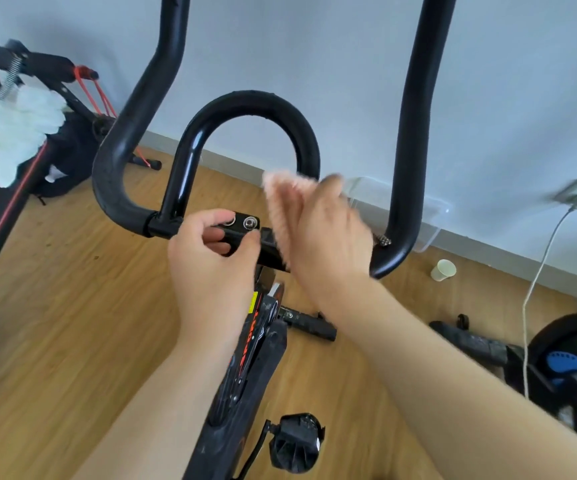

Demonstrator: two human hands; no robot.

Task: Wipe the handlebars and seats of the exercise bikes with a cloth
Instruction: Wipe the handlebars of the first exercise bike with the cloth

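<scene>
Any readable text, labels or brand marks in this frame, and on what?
Red lettering down the bike frame: too blurred and slanted to read.
Yellow sticker higher on that frame: print too small to read.
No other text is visible.

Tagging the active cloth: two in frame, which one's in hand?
The pink cloth, held by the right hand beside the handlebar's centre loop. The white cloth hangs unheld on the other machine at far left.
</scene>
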